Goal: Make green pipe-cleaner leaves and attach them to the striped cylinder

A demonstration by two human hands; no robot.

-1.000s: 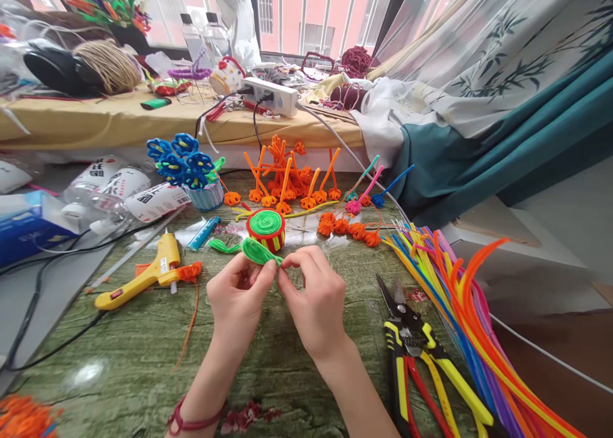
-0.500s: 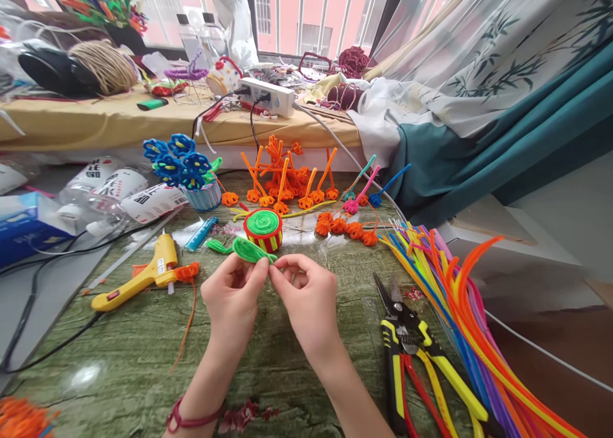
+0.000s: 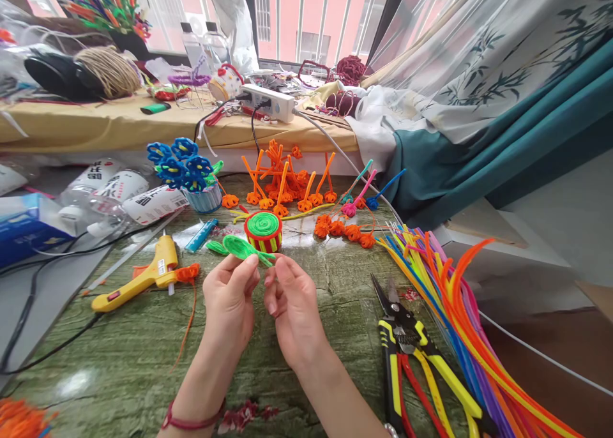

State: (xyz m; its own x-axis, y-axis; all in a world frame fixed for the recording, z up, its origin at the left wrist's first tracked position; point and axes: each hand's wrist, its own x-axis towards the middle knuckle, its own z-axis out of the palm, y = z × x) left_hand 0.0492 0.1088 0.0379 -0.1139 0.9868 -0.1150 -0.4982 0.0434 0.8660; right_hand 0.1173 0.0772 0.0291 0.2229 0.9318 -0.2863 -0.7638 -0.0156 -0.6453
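My left hand [image 3: 230,297] pinches a green pipe-cleaner leaf [image 3: 239,246] near its base, the rounded loop pointing up and left. At the leaf's thin tail ends, my right hand [image 3: 294,304] has its thumb and fingertips closed, the other fingers curled. Just behind the leaf stands a small round pot [image 3: 264,231] with a green coiled top and red and yellow striped sides. A second green leaf [image 3: 216,248] lies on the table to its left.
A yellow glue gun [image 3: 143,278] lies left, pliers [image 3: 407,342] and a bundle of pipe cleaners [image 3: 460,310] right. Behind are orange pipe-cleaner flowers [image 3: 282,182], a pot of blue flowers [image 3: 184,166] and plastic bottles [image 3: 115,189]. A power strip [image 3: 271,103] sits on the ledge.
The leaf has tilted and shifted slightly left, and its tail ends now show between the hands. My right hand has turned, its thumb now uppermost.
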